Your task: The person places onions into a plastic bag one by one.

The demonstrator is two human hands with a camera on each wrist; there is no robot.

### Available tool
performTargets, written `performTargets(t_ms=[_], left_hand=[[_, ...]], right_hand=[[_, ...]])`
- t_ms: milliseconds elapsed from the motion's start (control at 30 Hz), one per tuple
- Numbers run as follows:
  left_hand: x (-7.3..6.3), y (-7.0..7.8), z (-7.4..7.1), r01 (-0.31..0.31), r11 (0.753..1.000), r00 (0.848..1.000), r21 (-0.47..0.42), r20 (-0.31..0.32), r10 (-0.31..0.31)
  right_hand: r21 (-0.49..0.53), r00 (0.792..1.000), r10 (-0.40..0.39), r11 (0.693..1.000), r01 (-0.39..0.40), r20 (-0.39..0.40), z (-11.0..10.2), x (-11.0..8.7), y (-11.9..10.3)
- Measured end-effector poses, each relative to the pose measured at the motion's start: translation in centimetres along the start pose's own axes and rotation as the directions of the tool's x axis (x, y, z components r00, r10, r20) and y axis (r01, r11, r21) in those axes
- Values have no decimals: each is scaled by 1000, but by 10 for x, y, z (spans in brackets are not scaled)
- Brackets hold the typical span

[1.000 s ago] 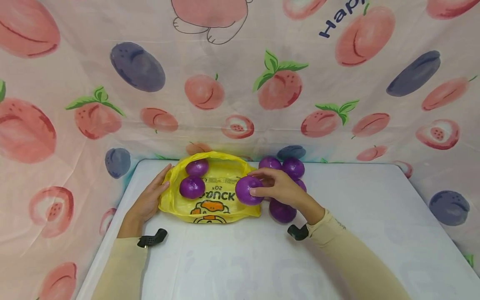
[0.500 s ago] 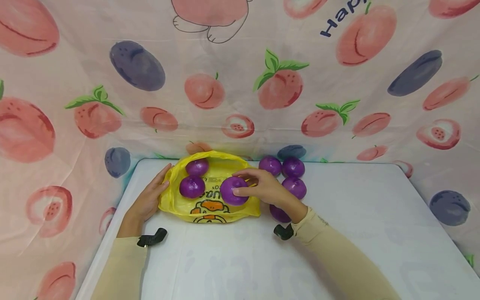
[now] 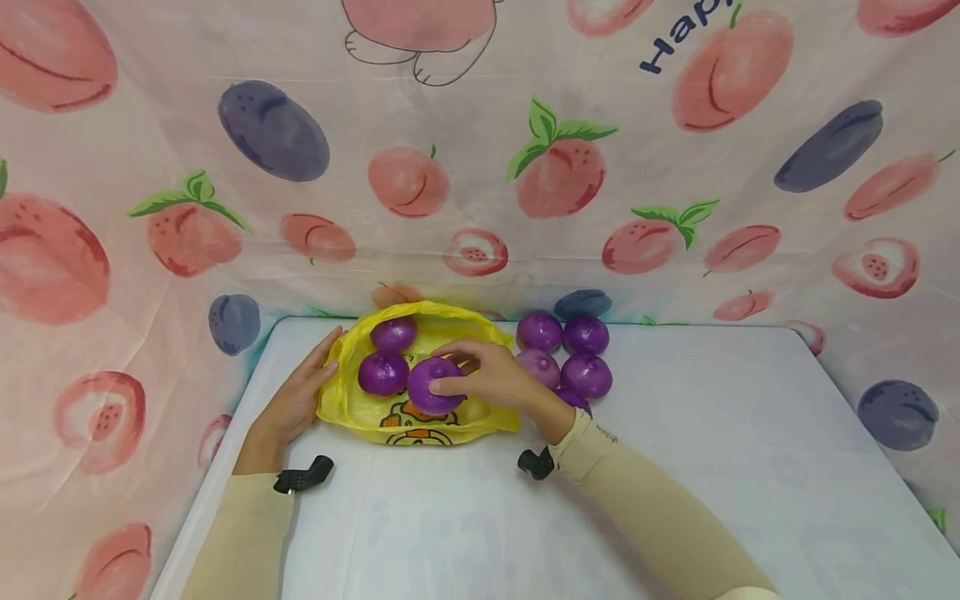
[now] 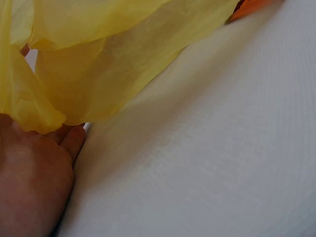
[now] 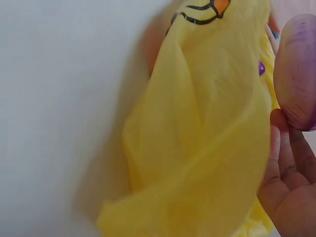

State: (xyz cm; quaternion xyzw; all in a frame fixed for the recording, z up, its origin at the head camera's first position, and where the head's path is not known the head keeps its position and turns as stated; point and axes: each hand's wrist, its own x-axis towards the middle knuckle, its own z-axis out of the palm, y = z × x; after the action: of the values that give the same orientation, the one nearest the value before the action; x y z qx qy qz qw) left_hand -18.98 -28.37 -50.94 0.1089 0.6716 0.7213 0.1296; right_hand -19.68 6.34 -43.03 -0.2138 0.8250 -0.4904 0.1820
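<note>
A yellow plastic bag (image 3: 495, 417) with a printed duck lies with its mouth spread wide. My left hand (image 3: 294, 392) holds its left edge, thumb at the rim and fingers outside; in the left wrist view the yellow film drapes over that hand (image 4: 34, 177). Inside the bag rest two glossy purple onions, one at the back (image 3: 394, 334) and one in front of it (image 3: 383, 373). My right hand (image 3: 498, 379) grips another purple onion (image 3: 435, 387) by thumb and fingertips, over the bag's mouth. From the right wrist, that onion (image 5: 298, 74) shows pale with purple streaks.
Several loose purple onions sit grouped right of the bag, including one at the back (image 3: 540, 332) and one at the right (image 3: 587, 377). A fruit-printed cloth (image 3: 480, 125) hangs directly behind the white table (image 3: 712, 417).
My right hand has carried its onion leftward from the bag's right edge to the middle of the mouth, uncovering more of the loose onions. My left hand stays on the bag.
</note>
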Motion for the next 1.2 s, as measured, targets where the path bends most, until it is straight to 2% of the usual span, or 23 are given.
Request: performTargets(t_ms=[200, 433, 667, 967, 1200], left_hand=[[0, 0, 0, -6, 1000, 1000, -4, 4, 6], [0, 0, 0, -7, 1000, 1000, 3, 1, 7], [0, 0, 1, 5, 1000, 1000, 18, -8, -5], [-1, 2, 2, 18, 1000, 1000, 23, -17, -18], [-2, 3, 2, 26, 999, 999, 42, -25, -25]], right_hand=[[29, 1000, 9, 1000, -10, 13, 15, 8, -1], [55, 998, 60, 997, -60, -16, 29, 15, -2], [54, 997, 65, 997, -63, -40, 44, 21, -2], [76, 992, 114, 991, -110, -62, 57, 26, -8], [75, 991, 109, 992, -103, -76, 65, 29, -10]])
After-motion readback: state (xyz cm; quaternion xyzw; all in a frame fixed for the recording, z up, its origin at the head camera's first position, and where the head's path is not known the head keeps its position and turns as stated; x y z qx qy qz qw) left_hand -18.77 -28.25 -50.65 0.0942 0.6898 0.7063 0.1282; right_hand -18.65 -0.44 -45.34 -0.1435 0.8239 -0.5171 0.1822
